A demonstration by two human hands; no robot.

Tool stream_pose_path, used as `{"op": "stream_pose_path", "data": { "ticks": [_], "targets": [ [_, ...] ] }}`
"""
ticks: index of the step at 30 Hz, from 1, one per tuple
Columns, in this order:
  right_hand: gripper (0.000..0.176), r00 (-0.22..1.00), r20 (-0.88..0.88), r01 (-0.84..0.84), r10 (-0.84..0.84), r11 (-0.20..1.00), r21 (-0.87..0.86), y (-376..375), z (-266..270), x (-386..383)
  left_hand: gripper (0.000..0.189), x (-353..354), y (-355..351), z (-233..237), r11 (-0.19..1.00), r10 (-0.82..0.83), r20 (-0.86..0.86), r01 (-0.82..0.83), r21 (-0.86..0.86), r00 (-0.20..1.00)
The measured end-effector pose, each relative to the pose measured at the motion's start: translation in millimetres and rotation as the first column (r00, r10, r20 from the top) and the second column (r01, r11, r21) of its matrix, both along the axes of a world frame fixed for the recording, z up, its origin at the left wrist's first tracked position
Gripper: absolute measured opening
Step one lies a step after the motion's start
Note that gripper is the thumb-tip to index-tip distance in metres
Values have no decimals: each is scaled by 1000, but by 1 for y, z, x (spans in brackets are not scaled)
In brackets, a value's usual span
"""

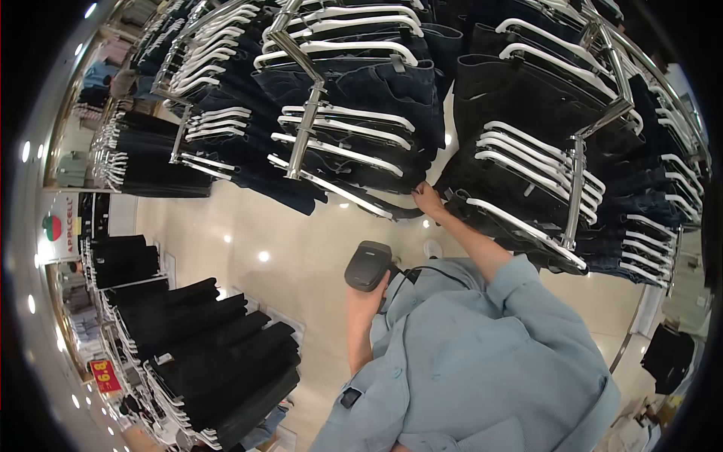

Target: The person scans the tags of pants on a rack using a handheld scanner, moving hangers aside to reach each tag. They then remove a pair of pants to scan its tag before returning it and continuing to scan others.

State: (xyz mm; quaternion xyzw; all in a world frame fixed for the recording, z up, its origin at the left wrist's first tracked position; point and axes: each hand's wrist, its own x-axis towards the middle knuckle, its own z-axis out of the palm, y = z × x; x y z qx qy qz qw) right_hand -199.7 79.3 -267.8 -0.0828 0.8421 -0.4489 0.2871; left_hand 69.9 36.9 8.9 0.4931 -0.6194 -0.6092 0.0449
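My left hand [382, 285] is closed around a black handheld scanner [367, 265], held in front of my body over the floor. A dark cord runs beside that wrist. My right hand [428, 198] reaches out to the rack, its fingers pinched at the waist end of a pair of black trousers [409, 214]. These trousers hang from a white hanger [339, 192] at the front of a metal rail arm [300, 147]. The fingertips partly hide the bit of cloth they touch.
More black trousers [497, 90] hang on white hangers to the right, close to my right forearm. A low rack of black garments [218, 354] stands at lower left. Pale shiny floor [248, 233] lies between the racks. A red price sign [105, 375] is at far left.
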Motion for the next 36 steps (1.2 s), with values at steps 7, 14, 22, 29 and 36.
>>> {"op": "stream_pose_path", "data": {
  "ticks": [7, 14, 22, 29, 36],
  "targets": [
    [43, 960, 62, -269, 272, 961, -62, 41, 83, 20, 14, -31, 13, -7, 995, -93, -148, 89, -35, 985],
    [44, 828, 336, -358, 449, 885, -299, 88, 105, 34, 13, -45, 18, 5, 998, -60, -54, 58, -36, 997],
    [41, 693, 604, 9, 393, 833, -553, 91, 103, 35, 13, -40, 35, -2, 998, -63, 16, 63, 8, 998],
    [47, 590, 721, 367, 362, 675, -640, 74, 116, 41, 16, -19, 44, -16, 999, -30, 23, 31, -21, 999],
    [47, 579, 765, 414, 280, 708, -573, 61, 134, 47, 18, -15, 45, -21, 998, -62, 93, 64, -20, 994]
  ]
}}
